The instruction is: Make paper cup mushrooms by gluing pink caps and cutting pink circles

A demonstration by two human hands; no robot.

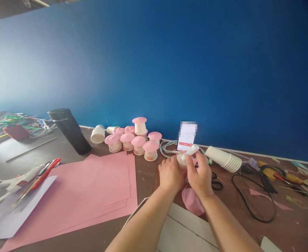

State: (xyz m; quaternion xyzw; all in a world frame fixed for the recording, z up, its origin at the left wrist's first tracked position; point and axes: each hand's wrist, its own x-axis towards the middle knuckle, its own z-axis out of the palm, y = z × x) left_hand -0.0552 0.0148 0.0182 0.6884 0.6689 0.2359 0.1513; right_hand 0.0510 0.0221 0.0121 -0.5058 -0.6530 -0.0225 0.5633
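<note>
My left hand (171,175) is closed round a small white paper cup (181,161), held just above the brown table. My right hand (200,175) pinches a small white tube-like object (190,151), perhaps a glue stick, with its tip against the cup's top. A pink paper circle (192,202) lies on the table under my right wrist. Behind my hands a phone (187,138) leans against the blue wall.
Several cups with pink round caps (138,140) stand near the wall. A stack of white cups (223,159) lies to the right. Pink paper sheets (91,189), a glue gun (14,182), a black cylinder (70,131), scissors (215,182) and cables (256,196) surround my hands.
</note>
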